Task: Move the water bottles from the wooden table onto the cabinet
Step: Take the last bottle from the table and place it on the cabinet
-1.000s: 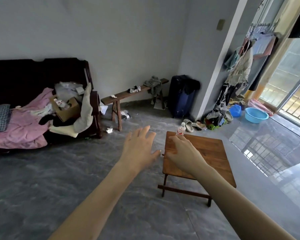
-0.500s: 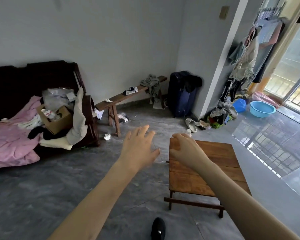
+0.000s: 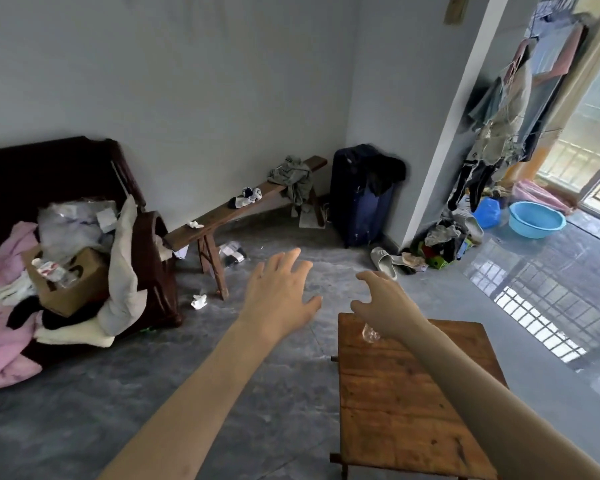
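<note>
A: Water bottle (image 3: pixel 371 332), where is it?

B: On the wooden table (image 3: pixel 409 403), near the far left corner. Only its clear bottom part shows; the right hand (image 3: pixel 383 301) covers the rest from above.

A: Does that hand grip it?

B: Cannot tell. The fingers are spread and bent downward over the bottle, thumb out to the left, but whether they touch it is hidden (the hand itself blocks the view).

A: And the left hand (image 3: pixel 279 292)?

B: Stretched forward over the grey floor, just left of the table, fingers straight and loosely apart, holding nothing. The two hands are near each other but not touching.

A: What else is in the room?

B: A long wooden bench (image 3: pixel 222 218) against the wall with clothes on it, a dark blue suitcase (image 3: pixel 357 202) beside it, a blue basin (image 3: pixel 537 220) by the doorway, and on the left a cardboard box (image 3: pixel 73 282) among bedding, with another bottle (image 3: pixel 51 271) lying on it.
</note>
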